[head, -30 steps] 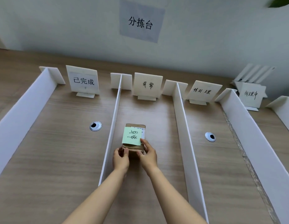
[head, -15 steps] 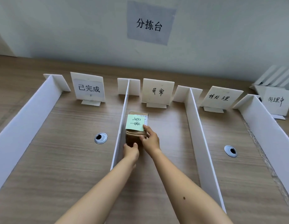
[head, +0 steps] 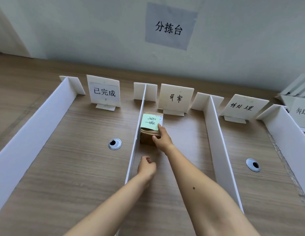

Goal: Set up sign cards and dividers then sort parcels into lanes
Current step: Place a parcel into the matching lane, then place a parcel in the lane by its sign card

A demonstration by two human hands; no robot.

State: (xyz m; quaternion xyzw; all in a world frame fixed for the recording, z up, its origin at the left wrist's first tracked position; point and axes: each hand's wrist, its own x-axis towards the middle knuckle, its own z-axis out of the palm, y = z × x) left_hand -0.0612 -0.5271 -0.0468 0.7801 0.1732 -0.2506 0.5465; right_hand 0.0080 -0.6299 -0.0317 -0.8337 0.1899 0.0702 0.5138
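Note:
A brown parcel (head: 147, 139) with a green sticky note (head: 150, 122) on top lies in the second lane, against the white divider (head: 137, 133) and just in front of the sign card "异常" (head: 175, 97). My right hand (head: 162, 140) touches its near right corner, index finger on top and thumb on the front face. Behind it, my left hand (head: 146, 167) is off the parcel, loosely curled and holding nothing. Other sign cards stand at the lane heads: "已完成" (head: 104, 91), "待处理" (head: 242, 107) and one cut off at the right edge (head: 301, 111).
More white dividers bound the lanes: far left (head: 34, 130), middle right (head: 218, 138), right (head: 289, 137). Two metal cable holes (head: 114, 143) (head: 253, 165) sit in the wooden table. Spare white boards (head: 298, 87) lie at the back right. A grey label (head: 168, 28) hangs on the wall.
The parcel has slid further up the second lane toward its sign card, with my right hand on it. My left hand has let go and drawn back.

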